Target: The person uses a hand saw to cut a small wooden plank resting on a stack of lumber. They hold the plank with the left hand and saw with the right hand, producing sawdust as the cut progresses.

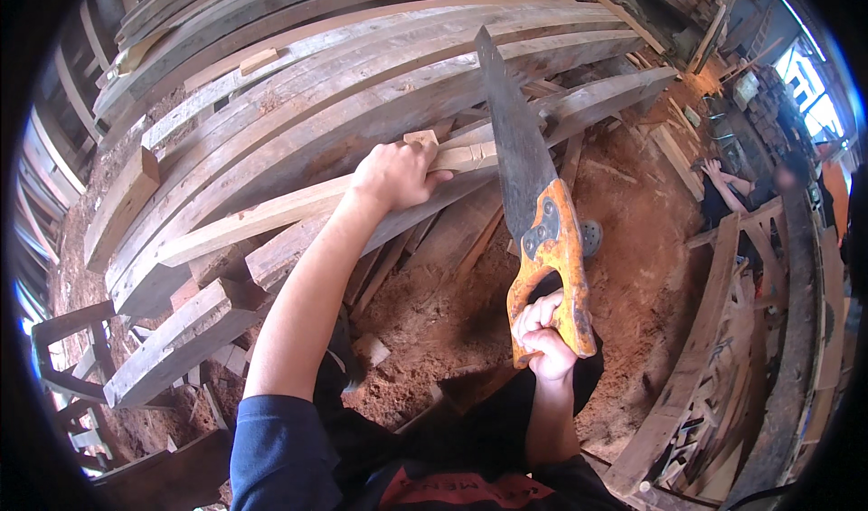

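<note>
Grip of the right hand is closed around the handle of a handsaw; the left hand has its grip bent down over a pale wooden batten, thumb reaching toward the saw. The blade points up and away, tapered dull-grey steel with darker stains, overlapping the batten just beyond the left hand; whether the teeth touch the wood I cannot tell. Chipped and scuffed, the yellow-orange handle carries a dark riveted plate. The batten is narrow and squared, lying over thick, weathered beams near crumbly reddish-brown ground
</note>
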A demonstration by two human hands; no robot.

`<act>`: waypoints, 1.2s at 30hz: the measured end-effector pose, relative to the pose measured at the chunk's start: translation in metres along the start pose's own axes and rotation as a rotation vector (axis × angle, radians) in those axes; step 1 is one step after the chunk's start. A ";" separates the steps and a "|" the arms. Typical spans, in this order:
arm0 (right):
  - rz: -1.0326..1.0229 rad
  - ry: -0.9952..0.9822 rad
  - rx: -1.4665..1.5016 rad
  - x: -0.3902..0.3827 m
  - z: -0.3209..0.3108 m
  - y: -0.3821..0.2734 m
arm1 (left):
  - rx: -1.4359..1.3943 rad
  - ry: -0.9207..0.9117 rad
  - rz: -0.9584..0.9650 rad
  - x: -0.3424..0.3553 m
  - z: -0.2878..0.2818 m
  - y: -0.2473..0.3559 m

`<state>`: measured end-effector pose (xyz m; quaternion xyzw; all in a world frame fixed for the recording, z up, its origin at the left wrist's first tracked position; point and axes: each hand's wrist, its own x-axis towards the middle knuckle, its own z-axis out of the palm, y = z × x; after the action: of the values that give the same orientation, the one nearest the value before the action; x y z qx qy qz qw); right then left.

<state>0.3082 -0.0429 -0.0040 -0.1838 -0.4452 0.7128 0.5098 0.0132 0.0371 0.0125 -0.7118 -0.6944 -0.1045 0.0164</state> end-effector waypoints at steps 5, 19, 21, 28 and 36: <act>-0.023 -0.018 -0.035 0.003 0.006 0.000 | -0.020 0.044 0.008 -0.001 0.002 -0.001; 0.027 -0.010 -0.059 0.009 0.018 -0.004 | -0.006 0.037 0.003 -0.001 0.005 -0.002; 0.050 -0.001 -0.081 0.010 0.018 -0.003 | -0.014 0.052 0.019 -0.002 0.006 -0.002; 0.041 -0.013 -0.215 0.007 0.020 -0.006 | 0.005 0.029 0.011 -0.002 0.004 -0.002; -0.030 -0.123 -0.705 0.009 0.038 0.006 | 0.021 0.025 -0.039 -0.003 0.004 0.000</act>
<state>0.2741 -0.0528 0.0132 -0.2988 -0.6963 0.5174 0.3977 0.0134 0.0348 0.0076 -0.6964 -0.7091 -0.1064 0.0304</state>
